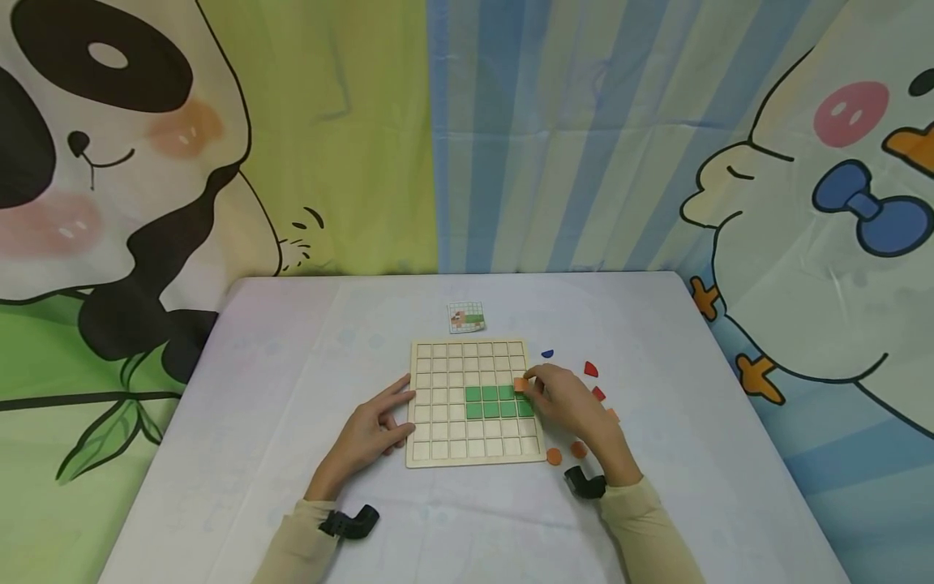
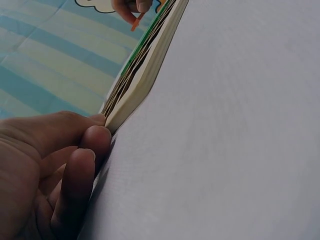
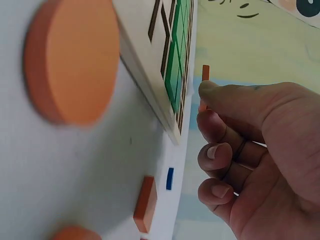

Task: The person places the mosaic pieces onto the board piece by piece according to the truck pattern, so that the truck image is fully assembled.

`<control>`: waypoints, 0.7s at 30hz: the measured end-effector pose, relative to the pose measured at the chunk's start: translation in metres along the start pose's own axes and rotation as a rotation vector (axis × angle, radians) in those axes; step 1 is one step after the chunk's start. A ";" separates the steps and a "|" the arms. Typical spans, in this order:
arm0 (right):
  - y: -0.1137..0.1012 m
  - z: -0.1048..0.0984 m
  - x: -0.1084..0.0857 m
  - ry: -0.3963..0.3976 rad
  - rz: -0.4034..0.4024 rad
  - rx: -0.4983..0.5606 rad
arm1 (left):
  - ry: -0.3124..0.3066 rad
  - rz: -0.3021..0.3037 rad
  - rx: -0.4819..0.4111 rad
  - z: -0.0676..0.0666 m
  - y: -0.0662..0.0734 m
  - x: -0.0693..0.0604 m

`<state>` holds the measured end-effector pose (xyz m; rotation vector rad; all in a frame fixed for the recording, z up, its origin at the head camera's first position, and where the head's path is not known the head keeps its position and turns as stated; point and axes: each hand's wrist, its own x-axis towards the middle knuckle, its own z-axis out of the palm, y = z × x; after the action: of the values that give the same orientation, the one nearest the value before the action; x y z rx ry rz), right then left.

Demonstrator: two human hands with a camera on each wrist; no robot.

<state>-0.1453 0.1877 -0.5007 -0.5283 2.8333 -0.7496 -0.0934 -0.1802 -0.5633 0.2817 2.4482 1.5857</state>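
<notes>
A wooden grid board lies on the table with several green square tiles set in its right-hand part. My left hand touches the board's left edge, with fingers and thumb spread apart along it. Over the board's right side, my right hand pinches an orange square tile between thumb and fingers. In the right wrist view this tile is seen edge-on, raised above the board. The cells directly under the right hand are hidden.
Behind the board lies a small picture card. Right of it are a blue piece, a red piece, another red piece, and orange round pieces. An orange piece lies partly behind the right wrist.
</notes>
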 end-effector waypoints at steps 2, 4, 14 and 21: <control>-0.003 0.002 0.001 -0.014 0.007 0.002 | 0.001 0.000 0.001 0.000 0.000 0.000; -0.005 0.004 0.002 -0.028 0.017 -0.003 | 0.001 0.001 0.003 0.000 0.001 0.000; -0.020 0.015 0.005 -0.031 -0.077 -0.004 | 0.000 0.008 0.003 0.000 0.000 0.000; -0.030 0.026 0.006 -0.035 -0.165 -0.043 | 0.005 -0.003 0.003 0.001 0.001 0.000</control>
<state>-0.1358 0.1499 -0.5083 -0.7812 2.8041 -0.7005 -0.0931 -0.1791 -0.5625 0.2742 2.4541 1.5831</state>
